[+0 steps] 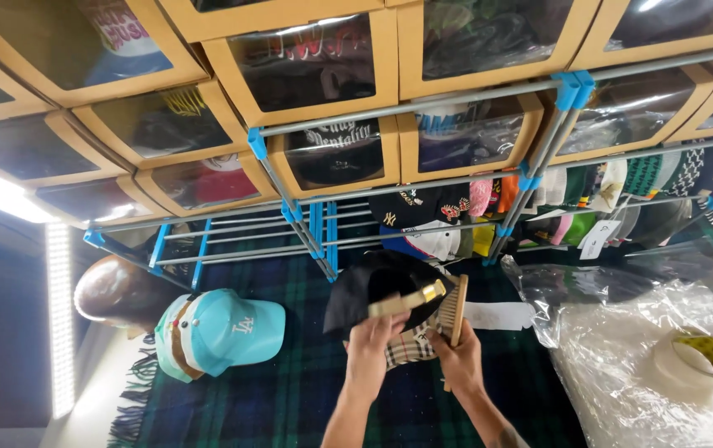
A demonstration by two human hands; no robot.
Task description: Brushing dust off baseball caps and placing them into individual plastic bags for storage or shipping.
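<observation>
Brushing is the step in hand: at lower centre of the frame the left hand [371,342] grips a black cap [377,292] by its strap, the right hand [459,358] clasps a wooden brush [454,311] beside it, and the next stroke probably needs the bristles pressed on the fabric.

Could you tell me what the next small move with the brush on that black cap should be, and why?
Probably a short stroke of the brush across the black cap. The right hand holds the brush upright with its bristles facing the cap, close to its edge, while the left hand grips the cap from below by its strap, holding it above the plaid cloth.
</observation>
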